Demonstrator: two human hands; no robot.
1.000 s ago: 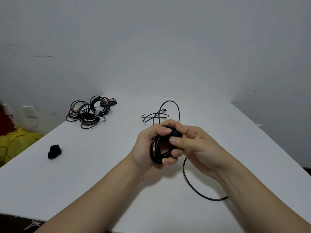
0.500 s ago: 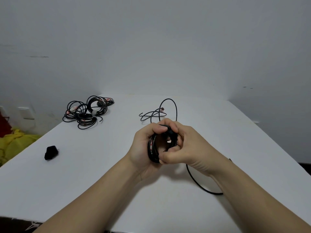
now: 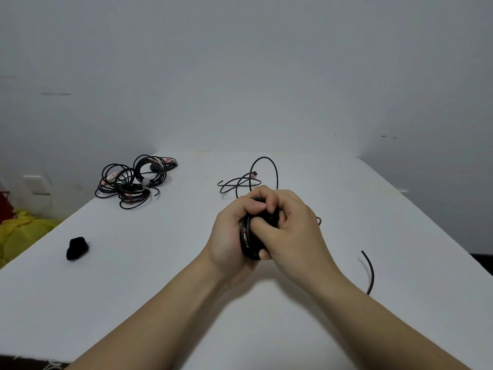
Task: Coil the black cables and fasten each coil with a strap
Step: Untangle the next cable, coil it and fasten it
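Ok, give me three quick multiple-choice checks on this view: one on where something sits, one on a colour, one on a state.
1. Where is the small black lump?
A. on the table, left of the hands
B. between the hands
C. on the floor

2. What colour is the cloth beyond the table's left edge?
A. blue
B. white
C. yellow

3. How is the cable coil held?
A. lying free on the table
B. gripped by the left hand and the right hand
C. hanging from the table edge

Answers:
1 A: it lies on the white top, well left of both hands.
2 C: bright yellow shows there.
3 B: fingers of both hands curl round the coil, above the table.
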